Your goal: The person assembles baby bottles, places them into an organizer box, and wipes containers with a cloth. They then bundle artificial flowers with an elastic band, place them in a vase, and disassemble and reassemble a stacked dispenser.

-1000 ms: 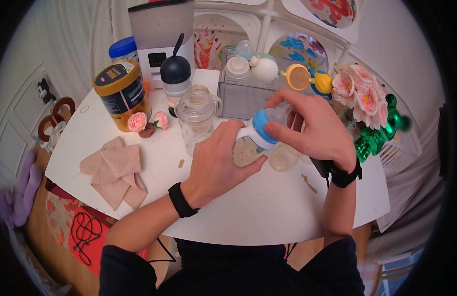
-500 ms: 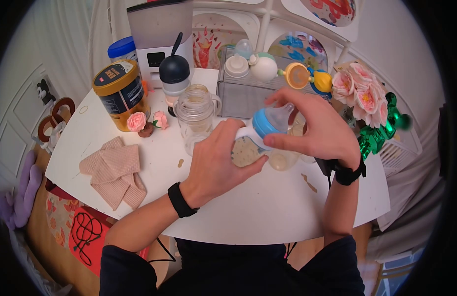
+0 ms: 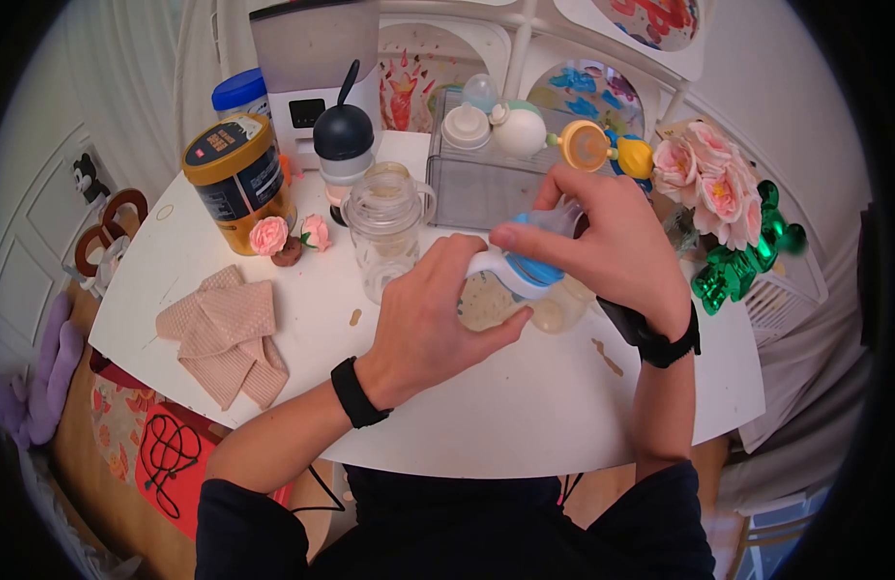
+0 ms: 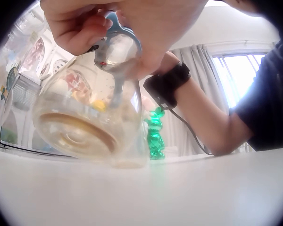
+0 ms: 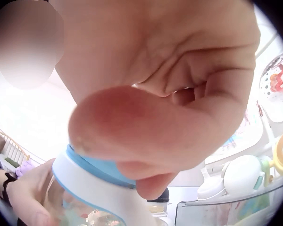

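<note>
A clear baby bottle [image 4: 89,113] with a blue collar [image 3: 534,268] and white handle ring stands tilted between the hands. My left hand [image 3: 423,324] grips the bottle body, its thumb at the near side. Fingers of my right hand [image 3: 612,242] curl round the blue collar and the clear teat from above, thumb on the collar's near side. In the right wrist view the thumb [image 5: 127,127] lies over the blue collar, with the white ring [image 5: 89,188] below it. The right palm hides most of the teat.
An uncapped clear bottle [image 3: 384,227] stands left of the hands, another clear vessel [image 3: 556,311] just right. Behind are a grey rack [image 3: 467,193] with bottle parts, a dark-topped bottle [image 3: 344,135], a gold tin [image 3: 236,184] and pink flowers [image 3: 723,184]. A beige cloth [image 3: 225,333] lies left.
The right hand has shifted and turned on the collar, its thumb moving up over the blue part and covering more of it. The left hand keeps its grip in nearly the same place.
</note>
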Tool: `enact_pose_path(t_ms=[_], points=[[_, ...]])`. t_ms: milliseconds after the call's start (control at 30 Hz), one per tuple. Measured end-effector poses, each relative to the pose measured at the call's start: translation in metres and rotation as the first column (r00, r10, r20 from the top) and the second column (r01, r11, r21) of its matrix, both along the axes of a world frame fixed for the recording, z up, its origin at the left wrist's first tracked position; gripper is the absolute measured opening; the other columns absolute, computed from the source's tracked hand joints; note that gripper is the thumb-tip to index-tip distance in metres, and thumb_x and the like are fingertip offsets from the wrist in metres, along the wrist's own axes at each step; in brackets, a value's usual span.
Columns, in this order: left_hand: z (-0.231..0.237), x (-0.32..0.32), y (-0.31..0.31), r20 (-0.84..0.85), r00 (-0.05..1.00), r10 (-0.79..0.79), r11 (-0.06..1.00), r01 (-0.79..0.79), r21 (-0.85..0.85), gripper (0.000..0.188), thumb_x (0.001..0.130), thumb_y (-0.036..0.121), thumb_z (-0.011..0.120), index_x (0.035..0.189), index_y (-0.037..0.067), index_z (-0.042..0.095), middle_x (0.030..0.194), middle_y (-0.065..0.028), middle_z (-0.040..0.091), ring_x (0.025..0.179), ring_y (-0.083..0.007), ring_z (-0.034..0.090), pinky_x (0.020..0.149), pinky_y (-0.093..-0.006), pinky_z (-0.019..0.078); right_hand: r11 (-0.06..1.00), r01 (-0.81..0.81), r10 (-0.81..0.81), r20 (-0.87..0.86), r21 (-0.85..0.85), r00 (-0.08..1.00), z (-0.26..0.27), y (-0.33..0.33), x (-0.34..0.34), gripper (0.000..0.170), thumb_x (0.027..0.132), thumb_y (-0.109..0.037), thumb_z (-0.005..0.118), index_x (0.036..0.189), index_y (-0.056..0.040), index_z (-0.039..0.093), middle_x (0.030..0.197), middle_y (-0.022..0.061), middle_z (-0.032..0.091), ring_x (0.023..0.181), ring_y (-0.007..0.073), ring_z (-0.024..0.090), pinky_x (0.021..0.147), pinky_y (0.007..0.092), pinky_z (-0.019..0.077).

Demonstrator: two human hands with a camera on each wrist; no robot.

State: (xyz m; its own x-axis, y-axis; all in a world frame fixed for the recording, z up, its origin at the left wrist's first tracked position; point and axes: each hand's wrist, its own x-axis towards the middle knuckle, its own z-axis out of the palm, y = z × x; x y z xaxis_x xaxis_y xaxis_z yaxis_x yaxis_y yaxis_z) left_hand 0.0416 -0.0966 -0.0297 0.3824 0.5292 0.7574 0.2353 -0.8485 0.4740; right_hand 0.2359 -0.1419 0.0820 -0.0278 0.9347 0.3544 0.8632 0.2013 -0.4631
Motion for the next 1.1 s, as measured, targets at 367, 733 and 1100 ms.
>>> enact_pose_path(t_ms=[367,733,1100], points=[[-0.001,-0.001,0.003,-0.004,1.000,-0.022,0.997,0.022,-0.076,0.060,0.076,0.029,0.095,0.118,0.005,0.059,0.106,-0.0134,0.068,0.090,-0.0331,0.072,0.071,-0.0418,0.0584,0.969,-0.220,0.214,-0.063,-0.115,0.975,0.008,-0.006,0.017,0.048,0.082,-0.039,0.084,0.116,-0.0075,0.071,0.070,0.0075,0.065,0.060,0.0189,0.063,0.058,0.0317,0.0494],[0.000,-0.003,0.012,0.010,0.993,-0.115,0.991,0.115,-0.063,0.066,0.070,0.031,0.099,0.119,0.007,0.063,0.078,-0.0012,0.063,0.059,-0.0099,0.051,0.055,-0.0261,0.0420,0.926,-0.363,0.362,-0.024,-0.105,0.932,0.002,0.001,0.028,0.053,0.074,-0.031,0.084,0.122,-0.0124,0.072,0.086,0.0058,0.068,0.075,0.0220,0.064,0.068,0.0330,0.0528],[0.004,-0.005,0.010,0.030,0.996,-0.087,0.994,0.088,-0.062,0.065,0.069,0.031,0.100,0.117,0.007,0.063,0.074,0.0022,0.056,0.059,-0.0075,0.045,0.055,-0.0250,0.0382,0.977,-0.195,0.189,-0.069,-0.083,0.980,0.000,0.001,0.017,0.058,0.075,-0.047,0.093,0.108,-0.0038,0.072,0.061,0.0024,0.060,0.054,0.0126,0.056,0.055,0.0279,0.0429]])
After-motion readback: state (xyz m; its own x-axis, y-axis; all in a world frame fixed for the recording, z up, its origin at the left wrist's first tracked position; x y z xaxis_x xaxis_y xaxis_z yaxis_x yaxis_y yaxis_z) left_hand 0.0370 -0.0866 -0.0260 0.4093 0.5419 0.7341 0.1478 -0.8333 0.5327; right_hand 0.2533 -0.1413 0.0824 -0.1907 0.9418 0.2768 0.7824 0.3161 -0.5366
